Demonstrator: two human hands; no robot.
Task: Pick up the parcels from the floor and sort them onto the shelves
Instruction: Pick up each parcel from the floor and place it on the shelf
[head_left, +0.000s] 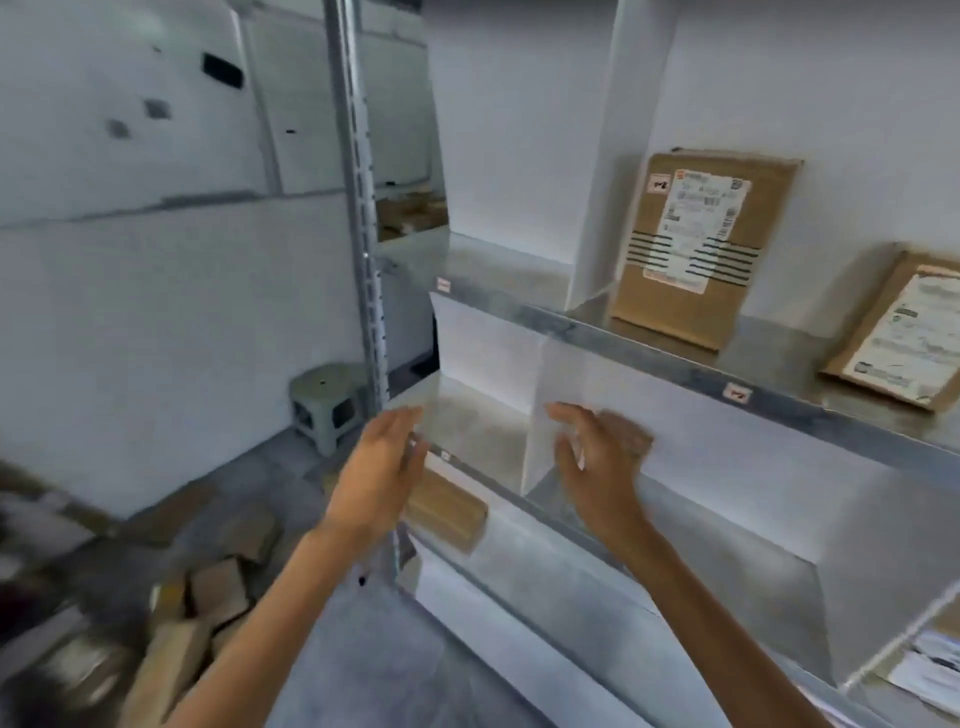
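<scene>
Hidden or cut off: flat brown cardboard parcel with a white label (904, 332) lying on the upper galvanised metal shelf (649, 351), cropped by the right frame edge; second white-labelled brown parcel (930, 670) in the bottom right corner, mostly out of frame; plain brown cardboard parcel (447, 512) under the middle shelf's front edge (488, 480), its left end behind the left hand (382, 467).
Blurred: heap of brown cardboard parcels (208, 597) on the grey floor (270, 467) at lower left, too smeared to count; right hand (592, 462) smeared at the fingers.
Writing: upright brown cardboard parcel with black stripes (696, 249) leaning on the upper shelf's white back wall, shipping label with barcodes, text illegible; small red-and-white tag (736, 393) on the upper shelf's edge, unreadable.
Grip, left: spread, fingers straight, holding nothing, before the middle shelf's left corner.
Grip, right: spread, fingers loosely bent, holding nothing, just beside the white divider panel (540, 415).
Beyond: grey plastic stool (327, 405) on the floor near the perforated metal upright (363, 260).
</scene>
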